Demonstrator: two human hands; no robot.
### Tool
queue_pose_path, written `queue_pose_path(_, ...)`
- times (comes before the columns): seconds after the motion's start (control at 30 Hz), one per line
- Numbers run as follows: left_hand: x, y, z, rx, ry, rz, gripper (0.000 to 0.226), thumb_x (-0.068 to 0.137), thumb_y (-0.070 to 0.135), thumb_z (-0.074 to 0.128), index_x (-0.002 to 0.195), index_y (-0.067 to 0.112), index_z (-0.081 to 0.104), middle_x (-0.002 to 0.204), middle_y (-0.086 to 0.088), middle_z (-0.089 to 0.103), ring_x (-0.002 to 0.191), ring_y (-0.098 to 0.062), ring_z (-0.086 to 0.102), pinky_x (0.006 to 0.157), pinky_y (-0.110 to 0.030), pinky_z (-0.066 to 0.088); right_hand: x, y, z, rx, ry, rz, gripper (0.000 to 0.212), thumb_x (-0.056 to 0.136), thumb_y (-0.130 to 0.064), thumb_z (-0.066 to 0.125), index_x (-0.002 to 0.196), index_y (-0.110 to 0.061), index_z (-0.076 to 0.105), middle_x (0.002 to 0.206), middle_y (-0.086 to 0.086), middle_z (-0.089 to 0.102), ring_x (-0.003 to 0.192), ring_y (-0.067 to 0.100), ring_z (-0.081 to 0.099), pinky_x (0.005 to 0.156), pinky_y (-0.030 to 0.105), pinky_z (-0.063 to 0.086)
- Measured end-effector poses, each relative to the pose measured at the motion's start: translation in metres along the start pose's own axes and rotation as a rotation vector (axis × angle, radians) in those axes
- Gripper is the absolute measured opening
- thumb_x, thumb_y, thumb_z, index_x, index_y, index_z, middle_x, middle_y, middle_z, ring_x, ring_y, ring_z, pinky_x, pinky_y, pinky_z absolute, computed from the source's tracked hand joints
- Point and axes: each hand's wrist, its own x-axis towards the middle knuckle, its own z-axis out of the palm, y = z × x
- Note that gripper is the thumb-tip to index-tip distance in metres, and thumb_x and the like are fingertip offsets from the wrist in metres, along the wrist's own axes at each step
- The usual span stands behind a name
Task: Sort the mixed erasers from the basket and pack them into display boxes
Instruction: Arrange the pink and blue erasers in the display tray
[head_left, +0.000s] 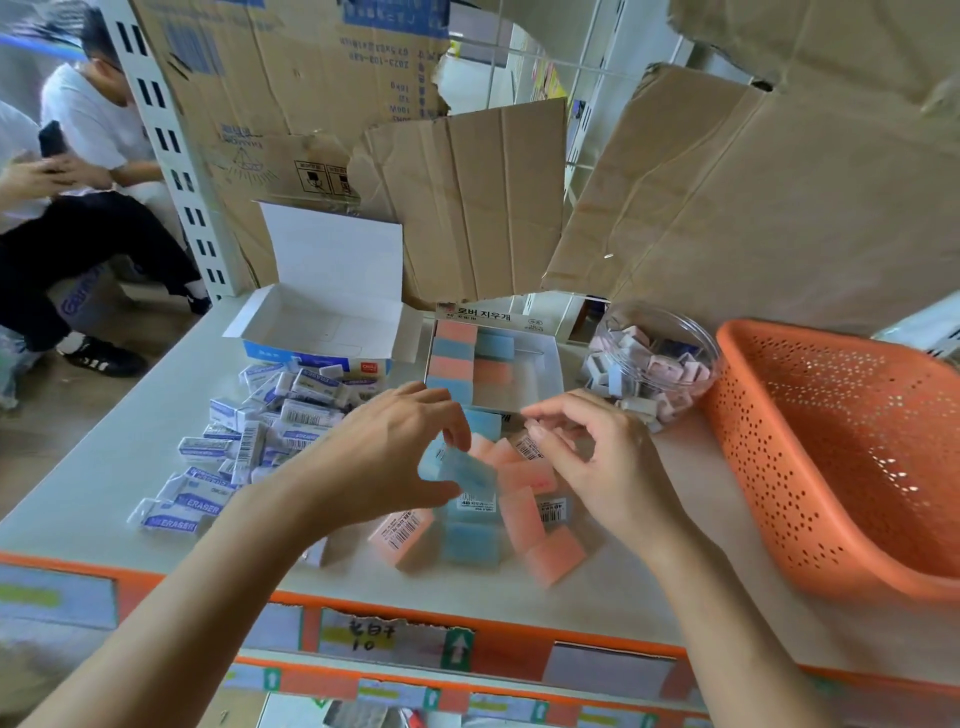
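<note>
A single wide-angle head view looks forward and down, close over the white tabletop (104, 467), toward cardboard sheets (467, 208).

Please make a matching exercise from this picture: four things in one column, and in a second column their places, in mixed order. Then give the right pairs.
Things
1. orange basket
2. clear tub
3. white erasers
4. blue eraser

Places
A. in the left hand
B. right end of the table
C. loose pile, left part of the table
D. between basket and display box

Pairs: 1-B, 2-D, 3-C, 4-A
</note>
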Motion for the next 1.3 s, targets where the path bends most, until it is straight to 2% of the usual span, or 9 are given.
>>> queue_pose_path(0.3, 0.007, 0.011, -0.004, -0.210, 0.379, -0.060, 0.029, 0.066, 0.027, 0.078, 0.088, 0.017, 0.061, 0.073, 0.025, 0.046, 0.079, 0.014, 0.047, 0.068, -0.001, 0.033, 0.002, -0.026, 0.004, 0.669, -0.064, 0.338, 0.024, 0.082, -0.002, 0.065, 0.099, -0.020, 0.065, 0.080, 0.005, 0.069, 0.071, 0.016, 0.068, 0.064, 0.027, 0.053)
queue_pose_path(0.47, 0.010, 0.017, 0.000, -0.299, 0.363, -0.069, 0.034, 0.069, 0.053, 0.064, 0.078, 0.020, 0.057, 0.067, 0.020, 0.050, 0.075, 0.009, 0.049, 0.066, -0.005, 0.036, 0.007, -0.029, 0.003, 0.852, -0.024, 0.389, 0.029, 0.087, 0.008, 0.052, 0.100, -0.013, 0.068, 0.072, -0.004, 0.067, 0.065, 0.015, 0.065, 0.062, 0.027, 0.056)
queue_pose_path(0.6, 0.020, 0.013, 0.000, -0.577, 0.348, -0.189, 0.017, 0.080, 0.034, 0.065, 0.078, 0.018, 0.060, 0.070, 0.008, 0.064, 0.064, -0.004, 0.058, 0.059, -0.012, 0.043, 0.010, -0.029, -0.001, 0.835, -0.060, 0.333, 0.031, 0.087, 0.009, 0.051, 0.106, -0.011, 0.064, 0.079, 0.005, 0.056, 0.064, 0.007, 0.060, 0.052, 0.018, 0.049)
queue_pose_path(0.7, 0.026, 0.014, -0.002, -0.749, 0.239, -0.214, 0.002, 0.082, 0.021, 0.066, 0.081, 0.021, 0.065, 0.069, 0.006, 0.067, 0.068, -0.011, 0.063, 0.069, -0.025, 0.051, 0.014, -0.026, -0.001, 0.774, -0.065, 0.290, 0.030, 0.076, -0.006, 0.057, 0.103, -0.017, 0.062, 0.077, 0.000, 0.056, 0.065, 0.005, 0.056, 0.053, 0.015, 0.046)
queue_pose_path(0.9, 0.037, 0.010, -0.002, -0.886, 0.229, -0.222, 0.009, 0.082, 0.008, 0.065, 0.076, 0.013, 0.061, 0.060, 0.007, 0.064, 0.057, -0.005, 0.058, 0.054, -0.013, 0.043, 0.021, -0.014, 0.000, 0.726, -0.023, 0.262, 0.027, 0.071, -0.017, 0.070, 0.097, -0.023, 0.063, 0.081, -0.011, 0.064, 0.074, 0.003, 0.061, 0.062, 0.017, 0.048)
queue_pose_path(1.03, 0.047, 0.006, 0.000, -1.005, 0.308, -0.324, 0.014, 0.084, 0.003, 0.061, 0.073, 0.008, 0.055, 0.059, 0.001, 0.066, 0.057, -0.008, 0.061, 0.052, -0.016, 0.044, 0.024, -0.007, 0.003, 0.070, 0.098, -0.079, 0.046, 0.073, -0.022, 0.075, 0.116, -0.015, 0.062, 0.104, -0.008, 0.061, 0.087, 0.005, 0.059, 0.074, 0.015, 0.049)
queue_pose_path(1.13, 0.054, 0.006, 0.001, -1.033, 0.319, -0.353, 0.012, 0.085, 0.006, 0.060, 0.074, 0.009, 0.055, 0.061, 0.003, 0.067, 0.059, -0.007, 0.063, 0.055, -0.015, 0.046, 0.034, 0.000, 0.007, -0.121, 0.174, -0.174, 0.040, 0.074, -0.017, 0.071, 0.112, -0.009, 0.065, 0.098, -0.003, 0.061, 0.081, 0.006, 0.055, 0.071, 0.019, 0.049)
queue_pose_path(1.2, 0.058, 0.002, 0.003, -0.866, 0.350, -0.345, 0.004, 0.089, 0.013, 0.057, 0.087, 0.012, 0.060, 0.076, 0.006, 0.069, 0.073, -0.006, 0.065, 0.067, -0.020, 0.051, 0.044, 0.006, 0.008, -0.169, 0.173, -0.107, 0.038, 0.075, -0.011, 0.073, 0.113, -0.009, 0.066, 0.096, -0.001, 0.061, 0.075, 0.010, 0.055, 0.068, 0.025, 0.050)
queue_pose_path(1.3, 0.065, -0.010, 0.007, -0.306, 0.308, -0.351, 0.032, 0.095, 0.020, 0.045, 0.126, 0.015, 0.052, 0.122, 0.000, 0.059, 0.110, -0.017, 0.055, 0.092, -0.032, 0.043, 0.066, 0.017, 0.011, -0.324, 0.092, -0.012, 0.039, 0.079, -0.011, 0.072, 0.117, -0.011, 0.064, 0.102, 0.002, 0.064, 0.079, 0.012, 0.056, 0.071, 0.013, 0.039)
